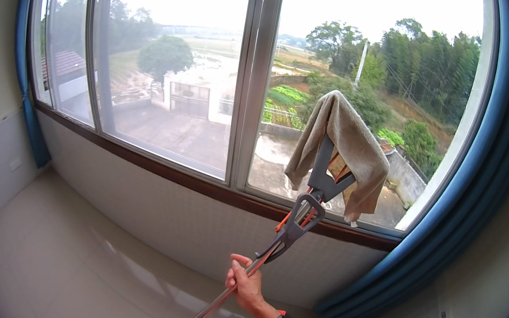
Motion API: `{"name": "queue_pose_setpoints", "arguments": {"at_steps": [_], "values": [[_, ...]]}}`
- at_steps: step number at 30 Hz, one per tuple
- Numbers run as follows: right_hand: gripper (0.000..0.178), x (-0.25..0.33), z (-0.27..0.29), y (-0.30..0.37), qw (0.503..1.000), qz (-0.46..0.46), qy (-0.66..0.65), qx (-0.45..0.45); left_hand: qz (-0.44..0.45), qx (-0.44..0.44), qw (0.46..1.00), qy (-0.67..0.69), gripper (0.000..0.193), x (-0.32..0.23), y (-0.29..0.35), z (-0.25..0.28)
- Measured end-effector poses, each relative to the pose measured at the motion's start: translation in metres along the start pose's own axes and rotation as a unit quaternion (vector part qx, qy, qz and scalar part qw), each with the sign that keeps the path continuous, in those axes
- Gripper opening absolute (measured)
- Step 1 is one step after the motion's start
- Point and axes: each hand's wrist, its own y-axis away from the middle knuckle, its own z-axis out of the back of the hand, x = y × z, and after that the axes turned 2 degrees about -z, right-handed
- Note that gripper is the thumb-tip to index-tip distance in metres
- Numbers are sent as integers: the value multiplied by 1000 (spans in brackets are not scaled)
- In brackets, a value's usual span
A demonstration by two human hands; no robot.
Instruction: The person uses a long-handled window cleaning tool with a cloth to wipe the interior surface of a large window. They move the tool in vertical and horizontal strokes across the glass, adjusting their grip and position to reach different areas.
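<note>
My right hand (248,287), at the end of an orange sleeve with a black watch on the wrist, is closed round the thin metal pole of a mop (301,224). Its index finger sticks out to the left. The pole slants from the lower edge up to the right, through a grey and orange lever part. Over the mop's head hangs a grey-brown cloth (347,137), draped on both sides of the forked grey frame. Cloth and head are in front of the right window opening (299,52); whether they touch anything there I cannot tell. My left hand is out of view.
A metal window frame (254,78) divides the opening, with glass panes (167,77) on the left and a brown sill (196,184) below. Blue curtains (453,219) hang at the right and far left. The floor (95,267) is pale tile. Outside are trees and a paved yard.
</note>
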Motion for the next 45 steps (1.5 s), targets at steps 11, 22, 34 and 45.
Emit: {"name": "queue_pose_setpoints", "arguments": {"at_steps": [11, 22, 34, 45], "values": [[50, 209, -55, -75, 945, 278, 172, 4, -60, 73, 979, 181, 53, -159, -139, -19], [41, 119, -43, -62, 973, 175, 150, -6, -24, 117, 980, 156, 58, -80, -98, -43], [42, 21, -32, 12, 989, 29, 145, 19, 74, 167, 943, 278, 45, 33, 22, -68], [44, 230, -100, -97, 938, 258, 219, 78, -75, 54, 962, 255, 42, -186, -129, -2]]}}
